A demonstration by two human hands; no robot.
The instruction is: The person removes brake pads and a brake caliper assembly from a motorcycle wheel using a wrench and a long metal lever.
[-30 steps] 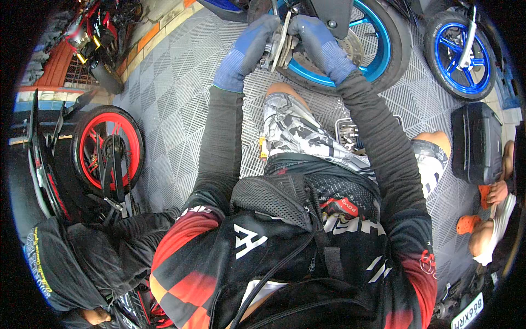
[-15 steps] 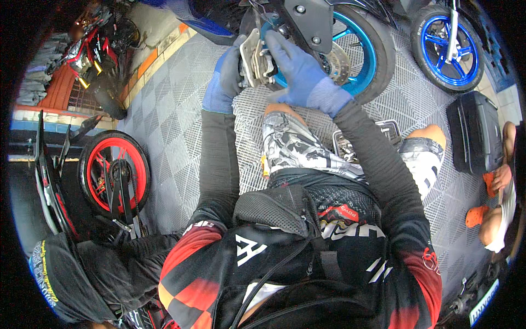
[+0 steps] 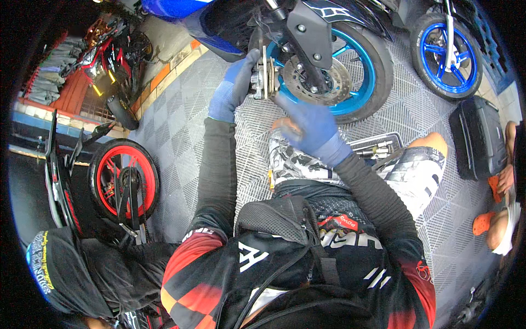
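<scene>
A silver brake caliper [image 3: 267, 79] is held by my left hand [image 3: 234, 88], which wears a blue and grey work glove and has its fingers closed around the caliper's left side. The caliper sits off the brake disc [image 3: 338, 86], to its left. My right hand [image 3: 315, 129], in a matching glove, is just below and right of the caliper. Motion smears its fingers, so their grip is unclear. Behind the disc stands the motorcycle's front wheel [image 3: 368, 82] with a turquoise rim. A black fork cover [image 3: 308, 41] hangs over the disc.
Between my legs lies a tray [image 3: 378, 138] with metal tools [image 3: 381, 151]. A black case [image 3: 478, 137] stands at right, near another person's foot and orange sandal [image 3: 482, 222]. A red-rimmed wheel [image 3: 150, 181] and a person in black [image 3: 93, 268] are at left.
My right hand has moved down and away from the caliper's top. The caliper has turned and shifted slightly right in my left hand. The view has shifted, showing more of the brake disc.
</scene>
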